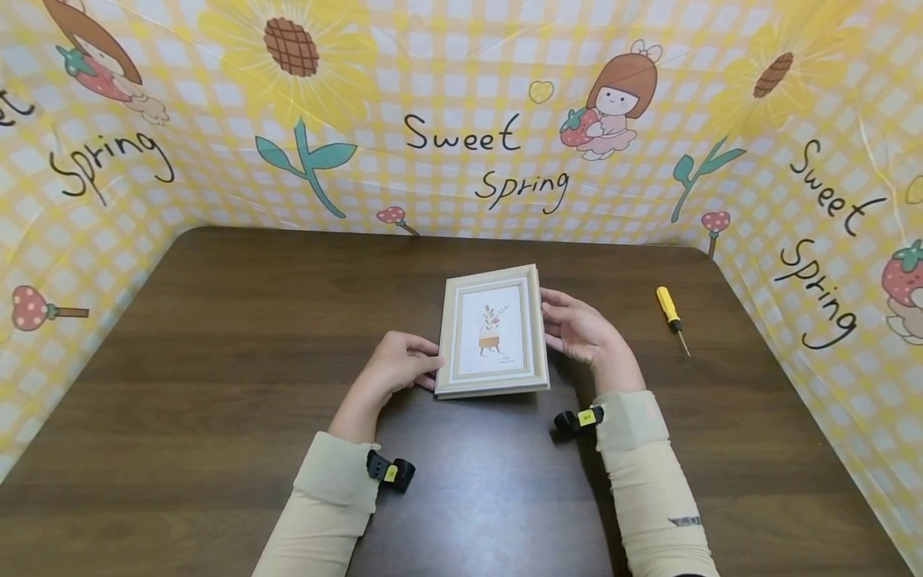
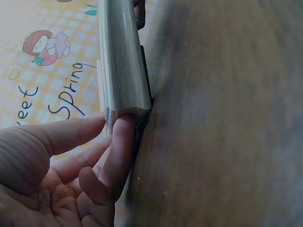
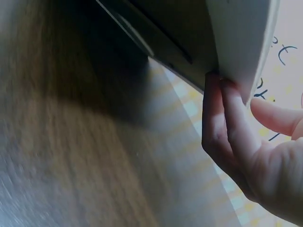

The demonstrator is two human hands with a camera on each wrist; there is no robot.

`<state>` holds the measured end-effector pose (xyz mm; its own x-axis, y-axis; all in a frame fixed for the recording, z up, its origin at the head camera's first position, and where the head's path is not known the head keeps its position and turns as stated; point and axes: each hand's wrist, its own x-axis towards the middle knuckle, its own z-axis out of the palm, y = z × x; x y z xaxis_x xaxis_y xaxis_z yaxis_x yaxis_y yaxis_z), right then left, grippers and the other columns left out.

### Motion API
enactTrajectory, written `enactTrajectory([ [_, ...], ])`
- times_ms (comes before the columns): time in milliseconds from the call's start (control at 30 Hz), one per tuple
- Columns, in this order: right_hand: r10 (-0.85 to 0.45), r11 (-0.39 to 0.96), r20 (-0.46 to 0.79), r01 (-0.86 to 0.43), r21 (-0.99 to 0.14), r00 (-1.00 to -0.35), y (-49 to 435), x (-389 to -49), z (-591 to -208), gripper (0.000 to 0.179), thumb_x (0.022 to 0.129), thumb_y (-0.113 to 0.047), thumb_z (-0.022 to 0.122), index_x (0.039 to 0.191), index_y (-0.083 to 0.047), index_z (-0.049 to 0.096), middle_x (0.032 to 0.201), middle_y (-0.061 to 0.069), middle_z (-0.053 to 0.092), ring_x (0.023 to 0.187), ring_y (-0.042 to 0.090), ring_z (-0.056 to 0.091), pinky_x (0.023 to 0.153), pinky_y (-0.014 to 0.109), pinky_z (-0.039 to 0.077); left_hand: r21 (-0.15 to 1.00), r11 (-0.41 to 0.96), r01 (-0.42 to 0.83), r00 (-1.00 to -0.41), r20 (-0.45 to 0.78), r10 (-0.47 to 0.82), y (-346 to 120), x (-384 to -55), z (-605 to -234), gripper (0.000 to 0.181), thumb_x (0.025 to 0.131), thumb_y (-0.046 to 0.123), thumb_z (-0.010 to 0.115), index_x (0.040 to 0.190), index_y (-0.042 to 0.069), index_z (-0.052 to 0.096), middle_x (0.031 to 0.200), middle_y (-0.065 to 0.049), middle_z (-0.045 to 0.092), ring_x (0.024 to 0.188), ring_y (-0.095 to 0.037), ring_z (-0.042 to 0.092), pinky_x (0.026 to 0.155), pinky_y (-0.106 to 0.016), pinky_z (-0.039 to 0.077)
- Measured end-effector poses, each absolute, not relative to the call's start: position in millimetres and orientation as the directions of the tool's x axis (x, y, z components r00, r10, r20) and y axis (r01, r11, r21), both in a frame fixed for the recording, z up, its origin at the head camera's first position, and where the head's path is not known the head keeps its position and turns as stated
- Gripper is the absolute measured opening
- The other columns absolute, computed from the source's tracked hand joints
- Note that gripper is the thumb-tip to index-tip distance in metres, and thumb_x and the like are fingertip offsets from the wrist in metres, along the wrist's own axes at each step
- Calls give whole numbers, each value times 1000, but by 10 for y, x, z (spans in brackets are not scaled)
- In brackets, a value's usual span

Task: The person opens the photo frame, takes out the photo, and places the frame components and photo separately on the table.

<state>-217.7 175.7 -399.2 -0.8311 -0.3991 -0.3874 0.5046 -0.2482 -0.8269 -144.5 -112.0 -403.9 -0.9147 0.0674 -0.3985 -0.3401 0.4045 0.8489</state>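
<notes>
A cream picture frame (image 1: pixel 493 353) with a plant-in-pot print faces up in the head view, tilted with its right side raised over the table. At its lower left edge my left hand (image 1: pixel 401 362) pinches it between thumb and fingers. The left wrist view shows the frame's pale edge (image 2: pixel 125 56) close up, thumb on one face and a fingertip under its end. My right hand (image 1: pixel 582 327) holds the right side. In the right wrist view, fingers (image 3: pixel 236 113) press the frame's shadowed back (image 3: pixel 189 33) while the thumb lies at its outer edge.
A yellow-handled screwdriver (image 1: pixel 669 311) lies on the dark wooden table (image 1: pixel 216 401), to the right of my right hand. Yellow checked cloth (image 1: pixel 447 72) with flowers and lettering rises behind the table and along both sides.
</notes>
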Motion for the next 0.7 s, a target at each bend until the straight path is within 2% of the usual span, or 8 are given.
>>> enactTrajectory([
  [267,-409,-335,-321,468,-818,-854,1720,-2098,-3916,57,104,-2,41,157,-9,20,101,0,68,91,11,66,74,22,57,846,414,-335,-917,-394,64,-1125,-1437,-4048,29,93,12,69,118,-2,68,94,-13,75,61,-13,69,56,-23,43],
  [500,-375,-338,-292,423,-841,-880,1659,-2041,-3795,54,104,-1,43,154,-8,25,104,0,68,91,10,68,76,22,57,847,418,-329,-918,-391,69,-1114,-1427,-4048,29,93,13,68,118,-1,68,94,-13,75,62,-13,69,56,-23,43],
  [567,-368,-336,-287,414,-846,-885,1648,-2030,-3762,54,104,-1,44,154,-7,25,104,0,68,91,10,68,76,22,58,846,425,-323,-918,-389,76,-1105,-1429,-4056,29,94,13,68,119,-2,68,94,-13,75,63,-13,69,57,-23,44],
  [700,-336,-352,-287,402,-845,-897,1626,-2025,-3713,47,104,-3,45,149,-9,32,101,0,69,89,10,68,74,22,57,857,414,-307,-922,-375,93,-1079,-1443,-4060,29,94,11,67,119,-3,67,98,-15,74,63,-13,68,61,-25,53],
])
